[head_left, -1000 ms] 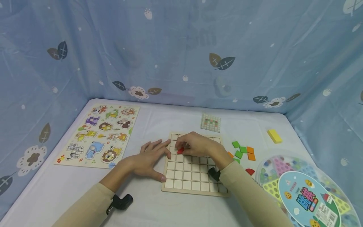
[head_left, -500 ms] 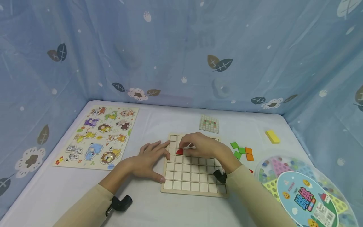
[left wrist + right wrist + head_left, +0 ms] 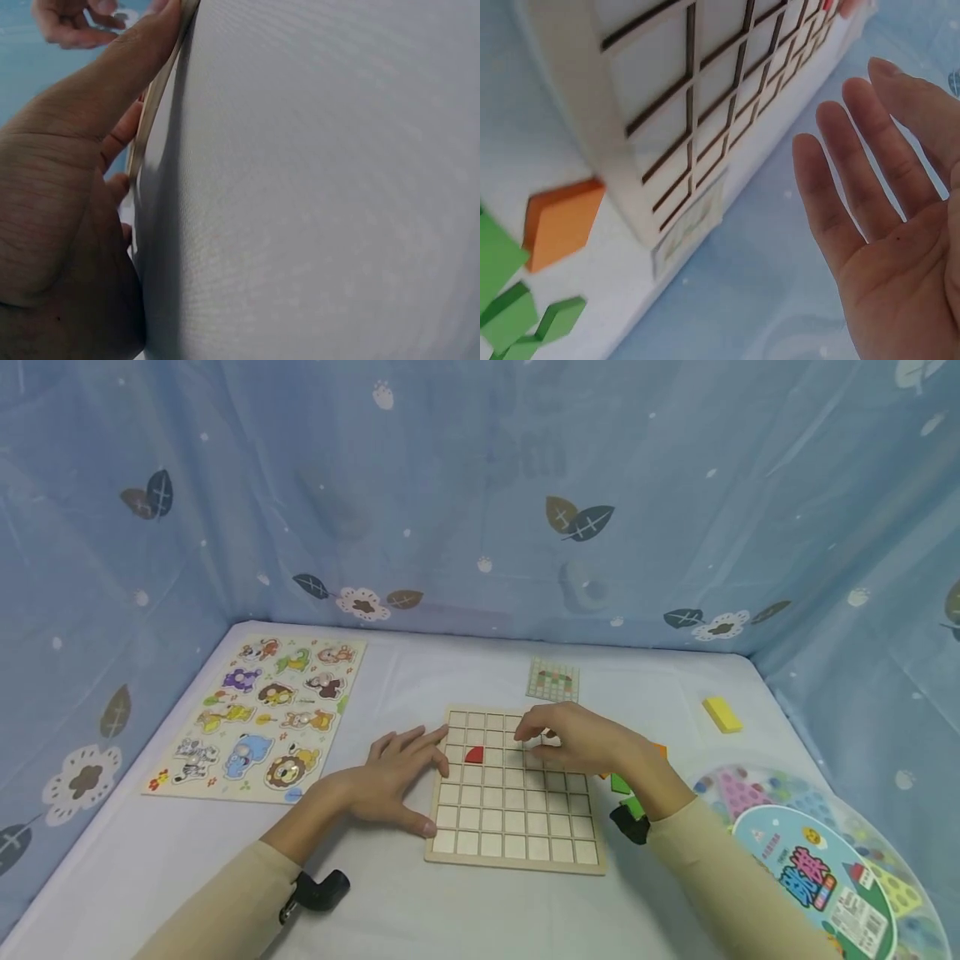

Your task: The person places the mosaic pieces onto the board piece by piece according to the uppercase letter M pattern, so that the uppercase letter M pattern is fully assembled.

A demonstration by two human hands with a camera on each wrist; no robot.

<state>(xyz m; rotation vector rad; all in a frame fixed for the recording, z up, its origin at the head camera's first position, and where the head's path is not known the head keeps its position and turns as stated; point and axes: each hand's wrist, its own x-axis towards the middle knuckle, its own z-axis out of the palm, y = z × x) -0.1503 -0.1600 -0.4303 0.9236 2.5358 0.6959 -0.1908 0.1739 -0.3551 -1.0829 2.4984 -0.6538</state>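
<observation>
Though near, tile [image 3: 475,755] outside right grip [image 3: 576,740]

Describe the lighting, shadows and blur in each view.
Head view: fairly even light, with a soft shadow by the right hand on the grid board; left wrist view: dim and greyish, with a dark band of shadow on the white cloth beside the left hand; right wrist view: strongly tilted, with the orange tile and the board's near edge looking soft.

Blue leaf-patterned fabric [image 3: 450,485] hangs behind a white-covered table [image 3: 397,902].
</observation>
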